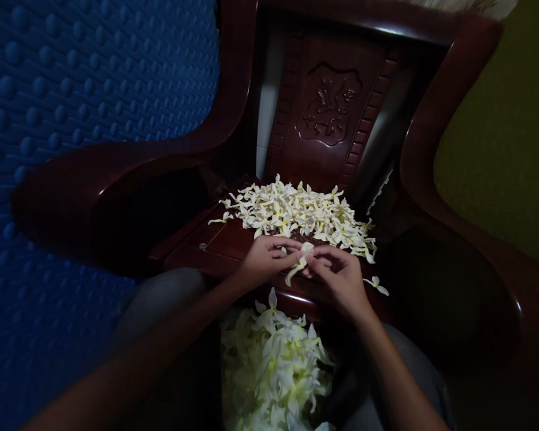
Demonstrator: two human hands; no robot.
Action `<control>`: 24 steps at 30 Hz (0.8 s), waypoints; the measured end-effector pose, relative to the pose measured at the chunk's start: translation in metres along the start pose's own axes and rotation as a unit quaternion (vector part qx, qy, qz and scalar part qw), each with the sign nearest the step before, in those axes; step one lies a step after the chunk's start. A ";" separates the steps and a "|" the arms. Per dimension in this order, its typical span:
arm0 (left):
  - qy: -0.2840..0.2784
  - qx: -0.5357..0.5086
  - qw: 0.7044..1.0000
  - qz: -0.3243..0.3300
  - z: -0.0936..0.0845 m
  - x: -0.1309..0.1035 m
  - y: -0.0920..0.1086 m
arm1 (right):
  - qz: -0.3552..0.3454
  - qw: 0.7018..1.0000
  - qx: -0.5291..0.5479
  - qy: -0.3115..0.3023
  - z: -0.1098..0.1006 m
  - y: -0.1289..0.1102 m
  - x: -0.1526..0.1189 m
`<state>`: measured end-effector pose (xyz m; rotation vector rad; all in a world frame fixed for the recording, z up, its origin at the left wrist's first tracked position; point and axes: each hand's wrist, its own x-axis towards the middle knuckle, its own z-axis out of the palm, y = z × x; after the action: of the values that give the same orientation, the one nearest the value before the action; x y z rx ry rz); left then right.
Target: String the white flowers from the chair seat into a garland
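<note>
Between the fingertips of both my hands is a small pale flower (305, 254), its narrow end hanging down to the left. My left hand (269, 258) pinches it from the left side. From the right, my right hand (339, 272) closes thumb and fingers on the same flower. Just beyond my hands, a loose pile of white and yellowish flowers (296, 206) lies on the chair seat (220, 246). Below my wrists, near my lap, is a larger heap of similar flowers (278, 359); what holds it is too dark to make out.
The dark wooden chair has a carved backrest (330, 105) and broad curved arms, the left armrest (117, 164) and the right armrest (453, 221). One single flower (376, 285) lies at the seat's right front. A blue studded surface (72, 78) is on the left.
</note>
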<state>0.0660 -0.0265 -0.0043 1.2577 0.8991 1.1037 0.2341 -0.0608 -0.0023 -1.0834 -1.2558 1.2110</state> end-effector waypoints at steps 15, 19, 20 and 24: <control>0.112 -0.052 0.991 0.048 -0.015 0.008 0.003 | -0.032 0.992 -0.119 -0.040 -0.002 -0.011 -0.004; 0.057 -0.017 0.998 0.011 -0.005 0.001 0.004 | -0.044 0.995 -0.087 -0.020 -0.002 -0.008 -0.001; 0.047 -0.010 0.999 0.008 -0.004 0.000 0.004 | -0.046 0.995 -0.082 -0.022 -0.002 -0.007 -0.001; 0.020 0.008 1.000 0.006 0.000 -0.003 0.001 | -0.060 0.995 -0.082 -0.023 -0.001 -0.004 0.000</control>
<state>0.0648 -0.0290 -0.0036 1.2597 0.9323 1.1360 0.2355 -0.0614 0.0017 -1.0873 -1.4546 1.0618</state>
